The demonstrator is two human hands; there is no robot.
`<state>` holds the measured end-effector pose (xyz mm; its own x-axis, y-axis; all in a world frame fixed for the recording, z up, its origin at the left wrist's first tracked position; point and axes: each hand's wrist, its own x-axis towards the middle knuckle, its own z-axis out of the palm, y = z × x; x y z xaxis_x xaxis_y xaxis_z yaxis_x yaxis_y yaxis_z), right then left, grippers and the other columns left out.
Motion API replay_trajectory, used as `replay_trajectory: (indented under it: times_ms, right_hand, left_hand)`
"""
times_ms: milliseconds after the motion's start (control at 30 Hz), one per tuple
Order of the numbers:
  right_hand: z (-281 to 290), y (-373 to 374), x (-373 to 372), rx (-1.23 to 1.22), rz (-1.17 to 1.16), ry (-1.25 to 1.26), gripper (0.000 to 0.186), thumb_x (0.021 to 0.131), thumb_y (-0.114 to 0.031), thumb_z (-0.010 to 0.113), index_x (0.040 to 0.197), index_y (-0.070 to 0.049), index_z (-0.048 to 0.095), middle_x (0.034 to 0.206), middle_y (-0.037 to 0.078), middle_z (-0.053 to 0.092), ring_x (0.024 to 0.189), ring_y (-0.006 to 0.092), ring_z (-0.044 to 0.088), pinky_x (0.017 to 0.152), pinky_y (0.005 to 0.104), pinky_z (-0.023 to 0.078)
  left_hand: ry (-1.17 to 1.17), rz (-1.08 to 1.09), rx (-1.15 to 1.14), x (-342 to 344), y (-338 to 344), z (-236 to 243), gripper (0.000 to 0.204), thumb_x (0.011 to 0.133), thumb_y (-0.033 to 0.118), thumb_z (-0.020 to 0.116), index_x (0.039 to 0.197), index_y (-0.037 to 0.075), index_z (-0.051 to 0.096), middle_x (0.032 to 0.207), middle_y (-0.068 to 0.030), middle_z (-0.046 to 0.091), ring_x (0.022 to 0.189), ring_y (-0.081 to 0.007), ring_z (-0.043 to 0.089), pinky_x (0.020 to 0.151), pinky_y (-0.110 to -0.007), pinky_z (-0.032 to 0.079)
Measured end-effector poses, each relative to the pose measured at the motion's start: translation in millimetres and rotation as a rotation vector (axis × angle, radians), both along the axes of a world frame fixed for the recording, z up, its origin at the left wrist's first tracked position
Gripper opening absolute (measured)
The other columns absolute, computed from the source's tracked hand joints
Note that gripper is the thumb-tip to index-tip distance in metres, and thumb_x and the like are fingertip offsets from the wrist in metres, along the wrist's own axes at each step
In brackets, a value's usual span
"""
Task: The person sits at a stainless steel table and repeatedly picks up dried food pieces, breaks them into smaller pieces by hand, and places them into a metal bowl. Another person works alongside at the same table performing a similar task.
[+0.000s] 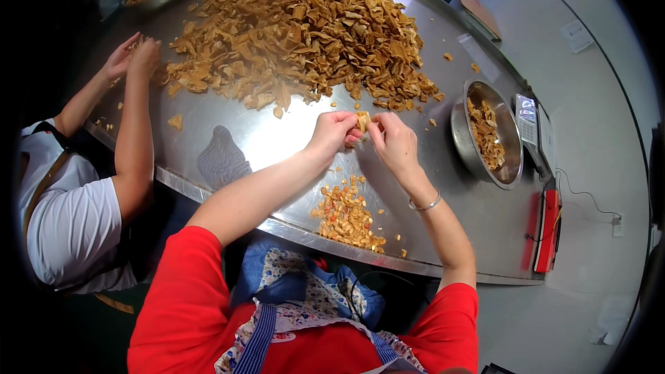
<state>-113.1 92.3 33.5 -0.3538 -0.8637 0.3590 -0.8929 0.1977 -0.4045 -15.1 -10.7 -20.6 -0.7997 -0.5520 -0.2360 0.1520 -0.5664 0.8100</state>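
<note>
1. At frame centre, I have the left hand [334,131] and right hand [396,143] close together, both pinching a yellowish piece [362,122] between them, presumably to steady it.
2. Above them spreads the brown heap [298,34], likely within easy reach; below, small bits [348,216] lie on the surface [492,232], apparently kept separate.

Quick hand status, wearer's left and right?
Left hand: closed, holding a tan dried piece.
Right hand: closed, fingers pinching at the same piece's right side.

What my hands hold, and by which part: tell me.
A small tan piece, its left side in the left hand, its right side in the right hand.
</note>
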Motion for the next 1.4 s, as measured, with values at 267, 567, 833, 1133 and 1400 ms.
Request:
replay_trajectory:
  times_ms: [267,567,833,1133,1400]
  right_hand:
    - [-13.4,2.1,-2.7,-0.076,0.044,-0.191,0.019,0.075,-0.012,0.061,0.088,0.002,0.060,0.066,0.009,0.054,0.056,0.0185,0.054,0.050,0.0267,0.043]
    - [-10.2,-1.1,-19.9,0.015,0.190,-0.763,0.021,0.079,-0.017,0.059,0.090,0.000,0.062,0.070,0.004,0.057,0.060,0.0104,0.053,0.054,0.0226,0.042]
    - [-43.9,-97.0,-173.0,-0.271,-0.568,0.093,0.031,0.075,-0.025,0.061,0.092,0.001,0.058,0.081,0.013,0.058,0.075,0.0303,0.055,0.068,0.0354,0.044]
    - [-28.3,-49.1,-114.1,-0.426,-0.106,-1.536,0.021,0.089,-0.023,0.041,0.083,-0.005,0.050,0.076,0.007,0.056,0.061,0.0151,0.053,0.056,0.0273,0.043]
    - [-26.2,12.0,-0.7,-0.028,-0.006,-1.672,0.018,0.088,-0.017,0.041,0.080,-0.004,0.050,0.066,0.002,0.054,0.052,0.0083,0.050,0.049,0.0200,0.042]
  left_hand:
    - [-0.022,0.106,-0.374,0.6,4.2,7.3,0.016,0.084,0.009,0.048,0.083,0.000,0.061,0.074,-0.0025,0.059,0.069,-0.0088,0.053,0.066,-0.023,0.042]
    - [-0.028,0.039,0.241,3.5,-3.6,13.6,0.017,0.087,0.016,0.031,0.088,0.005,0.044,0.087,-0.0150,0.057,0.075,-0.0209,0.058,0.067,-0.033,0.048]
    - [-0.101,-0.117,0.171,2.4,5.0,13.4,0.015,0.079,0.002,0.039,0.094,0.004,0.037,0.084,-0.0167,0.055,0.071,-0.0228,0.061,0.056,-0.027,0.052]
    - [-0.055,-0.100,0.135,5.6,3.9,12.5,0.003,0.076,0.009,0.052,0.077,0.010,0.049,0.065,0.0004,0.047,0.058,-0.0080,0.046,0.050,-0.020,0.040]
    - [0.022,-0.116,-0.160,4.9,6.4,26.9,0.029,0.079,0.025,0.062,0.097,0.005,0.053,0.071,0.0031,0.049,0.062,-0.0051,0.044,0.057,-0.019,0.036]
